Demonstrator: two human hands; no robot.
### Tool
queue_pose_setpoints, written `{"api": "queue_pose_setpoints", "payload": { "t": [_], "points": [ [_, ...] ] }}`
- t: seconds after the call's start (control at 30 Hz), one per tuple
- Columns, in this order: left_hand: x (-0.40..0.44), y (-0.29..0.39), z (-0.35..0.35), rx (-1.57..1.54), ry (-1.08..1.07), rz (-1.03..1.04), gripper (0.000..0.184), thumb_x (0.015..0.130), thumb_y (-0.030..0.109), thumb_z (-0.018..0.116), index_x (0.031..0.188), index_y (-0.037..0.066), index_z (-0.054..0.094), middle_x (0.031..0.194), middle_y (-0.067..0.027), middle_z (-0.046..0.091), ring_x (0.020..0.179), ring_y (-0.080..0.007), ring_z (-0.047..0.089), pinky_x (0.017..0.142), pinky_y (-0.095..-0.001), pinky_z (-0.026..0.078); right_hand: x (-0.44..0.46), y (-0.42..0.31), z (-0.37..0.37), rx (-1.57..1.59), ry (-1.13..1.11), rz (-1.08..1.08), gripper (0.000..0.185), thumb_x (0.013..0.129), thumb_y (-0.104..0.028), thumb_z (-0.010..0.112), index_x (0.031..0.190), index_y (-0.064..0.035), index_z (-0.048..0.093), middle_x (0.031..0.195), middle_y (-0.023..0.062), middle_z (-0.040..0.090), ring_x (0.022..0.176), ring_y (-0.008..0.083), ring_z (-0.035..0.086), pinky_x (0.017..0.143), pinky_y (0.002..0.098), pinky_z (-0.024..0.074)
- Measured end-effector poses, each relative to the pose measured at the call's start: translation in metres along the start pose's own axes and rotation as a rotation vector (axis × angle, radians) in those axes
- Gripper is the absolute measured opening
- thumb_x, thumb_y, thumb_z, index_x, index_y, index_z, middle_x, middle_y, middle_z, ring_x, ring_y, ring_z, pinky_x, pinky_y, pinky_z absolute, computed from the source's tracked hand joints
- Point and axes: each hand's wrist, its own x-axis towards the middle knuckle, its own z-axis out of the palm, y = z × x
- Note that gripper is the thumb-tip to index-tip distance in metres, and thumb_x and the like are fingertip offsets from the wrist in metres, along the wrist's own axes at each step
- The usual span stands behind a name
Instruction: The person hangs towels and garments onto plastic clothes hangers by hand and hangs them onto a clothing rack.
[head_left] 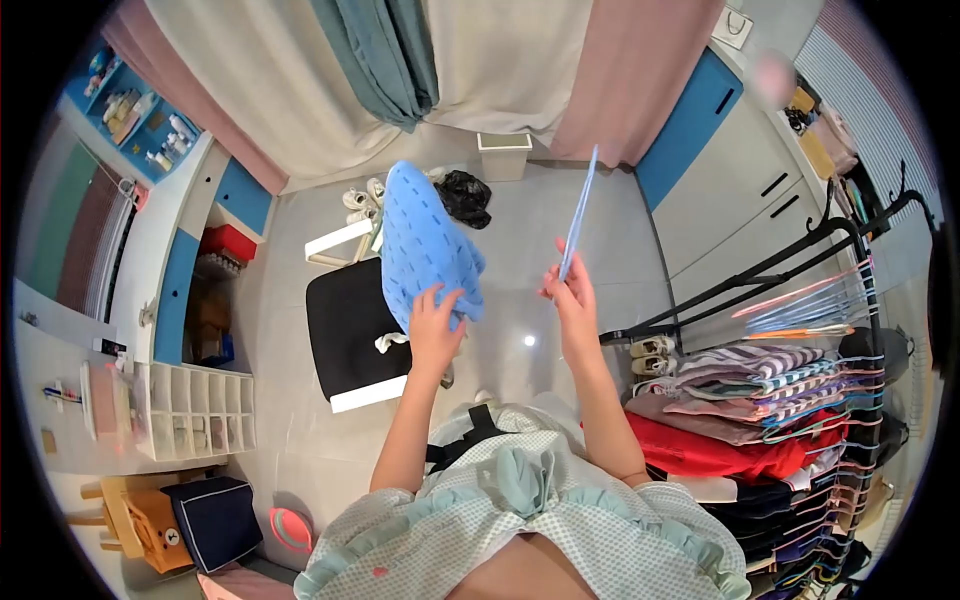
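Note:
My left hand (pixel 432 328) is closed on the lower edge of a light blue garment (pixel 425 235) with dark blue dashes. The cloth stands up and hangs in folds above the fingers, so its exact kind is unclear. In my right hand (pixel 571 300) is a thin blue clothes hanger (pixel 581 210), pinched near its lower end and seen almost edge-on, pointing upward. The garment and the hanger are apart. Below the garment is a black-topped seat (pixel 340 320) with a white edge, and a small white cloth (pixel 390 342) lies on it.
On the right stands a black clothes rack (pixel 740 280) with several hung clothes (pixel 740 400) and bare blue hangers (pixel 810 312). A bin (pixel 504 158) and a black bag (pixel 464 198) are by the curtains. A white cubby shelf (pixel 200 410) stands at left.

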Motion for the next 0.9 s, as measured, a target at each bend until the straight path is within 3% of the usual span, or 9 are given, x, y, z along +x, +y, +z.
{"api": "queue_pose_setpoints", "payload": {
  "t": [0.03,0.13,0.33,0.43,0.53,0.67,0.77,0.87,0.9],
  "points": [
    [-0.001,-0.011,0.008,0.078,-0.023,-0.003,0.050,0.056,0.011,0.074,0.103,0.016,0.059,0.122,-0.0113,0.045,0.105,-0.0332,0.046,0.082,-0.0403,0.044,0.003,0.008,0.000,-0.033,0.003,0.010,0.051,0.083,-0.014,0.056,0.131,-0.0071,0.039,0.083,-0.0047,0.043,0.075,0.0045,0.043,0.069,0.0225,0.0376],
    [-0.002,-0.034,0.023,0.030,-0.039,-0.027,0.044,0.060,0.011,0.073,0.102,0.016,0.060,0.123,-0.0124,0.046,0.105,-0.0322,0.047,0.084,-0.0398,0.044,0.008,0.015,0.005,-0.075,0.005,0.095,0.045,0.082,-0.009,0.057,0.125,-0.0054,0.043,0.074,-0.0060,0.039,0.066,0.0032,0.037,0.060,0.0186,0.0324],
    [0.016,-0.061,0.025,-0.151,0.088,-0.070,0.019,0.074,0.010,0.064,0.093,0.007,0.059,0.092,-0.0121,0.061,0.080,-0.0231,0.059,0.071,-0.0332,0.046,0.020,0.049,0.002,-0.250,-0.034,0.050,0.043,0.078,-0.006,0.062,0.118,-0.0042,0.047,0.068,-0.0070,0.036,0.061,0.0019,0.033,0.054,0.0173,0.0275],
    [0.033,-0.061,-0.008,-0.393,0.062,-0.529,0.011,0.081,0.012,0.060,0.086,0.003,0.055,0.078,-0.0098,0.059,0.068,-0.0140,0.057,0.063,-0.0271,0.045,0.024,0.074,0.006,-0.297,-0.052,0.035,0.045,0.075,-0.007,0.065,0.116,-0.0041,0.048,0.069,-0.0065,0.038,0.060,0.0018,0.034,0.054,0.0168,0.0284],
    [0.040,-0.090,-0.027,-0.628,0.413,-0.398,0.011,0.089,0.013,0.052,0.084,0.003,0.051,0.071,0.0007,0.054,0.063,-0.0067,0.050,0.054,-0.0214,0.041,0.027,0.089,0.011,-0.325,-0.114,0.099,0.047,0.074,-0.006,0.067,0.116,-0.0042,0.047,0.070,-0.0059,0.040,0.060,0.0020,0.035,0.055,0.0164,0.0308],
    [0.046,-0.114,-0.056,-0.978,0.668,-0.647,0.010,0.091,0.012,0.048,0.086,0.004,0.048,0.071,0.0023,0.052,0.061,-0.0069,0.048,0.055,-0.0217,0.041,0.032,0.107,0.012,-0.325,-0.145,0.169,0.053,0.070,-0.010,0.071,0.116,-0.0040,0.046,0.071,-0.0053,0.041,0.059,0.0017,0.035,0.056,0.0154,0.0325],
    [0.060,-0.093,-0.084,-1.006,0.757,-0.510,0.008,0.092,0.009,0.046,0.089,0.003,0.048,0.078,-0.0027,0.056,0.071,-0.0067,0.052,0.065,-0.0202,0.042,0.033,0.100,0.017,-0.518,-0.171,0.161,0.069,0.064,-0.020,0.077,0.120,-0.0038,0.041,0.078,0.0004,0.051,0.063,0.0091,0.048,0.060,0.0215,0.0406],
    [0.077,-0.067,-0.101,-0.964,0.649,-0.380,0.005,0.091,0.007,0.047,0.089,0.002,0.047,0.077,-0.0032,0.057,0.070,-0.0063,0.052,0.064,-0.0197,0.042,0.032,0.132,0.037,-0.669,-0.194,-0.135,0.086,0.058,-0.025,0.081,0.126,-0.0031,0.033,0.092,0.0034,0.056,0.069,0.0123,0.050,0.064,0.0276,0.0428],
    [0.083,-0.063,-0.099,-0.882,0.623,-0.294,0.004,0.090,0.006,0.048,0.091,0.002,0.048,0.076,-0.0024,0.056,0.068,-0.0054,0.050,0.063,-0.0189,0.041,0.030,0.139,0.047,-0.822,-0.210,-0.132,0.092,0.056,-0.029,0.081,0.128,-0.0049,0.029,0.104,0.0131,0.058,0.082,0.0225,0.058,0.072,0.0370,0.0454]
  ]
}}
